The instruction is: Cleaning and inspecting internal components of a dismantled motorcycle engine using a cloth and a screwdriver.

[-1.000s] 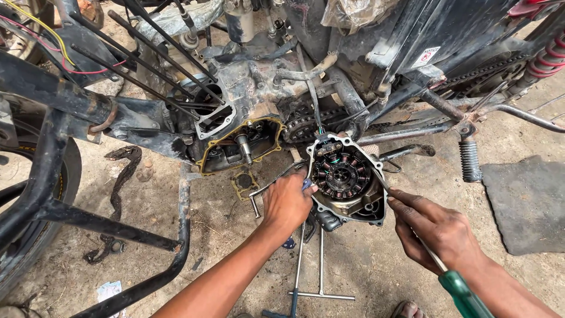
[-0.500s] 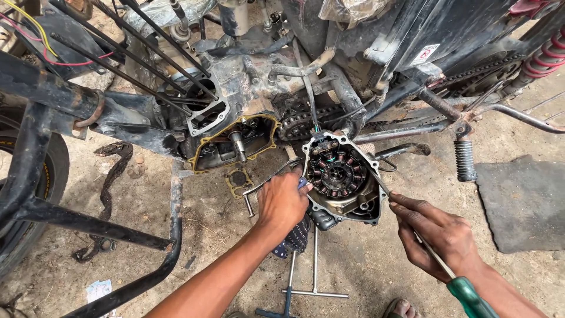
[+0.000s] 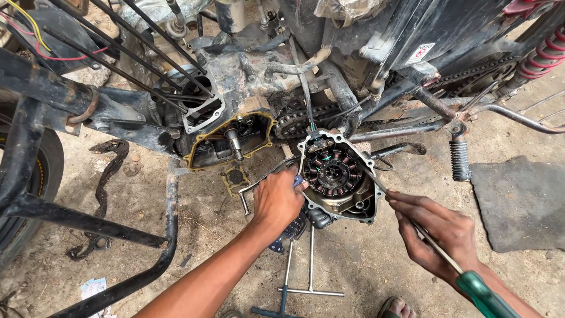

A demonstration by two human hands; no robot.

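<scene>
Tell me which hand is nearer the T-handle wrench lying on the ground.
Left. The left hand holds the stator cover's left edge, just above the T-handle wrench. The right hand holds a green-handled screwdriver farther to the wrench's right.

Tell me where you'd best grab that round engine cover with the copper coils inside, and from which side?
Judging by its pose, take the engine cover by its flat outer rim on the left edge, where the left hand already has it. The coils face up, so fingers should stay off them. The right side is busy: the right hand works a green-handled screwdriver along that edge.
</scene>
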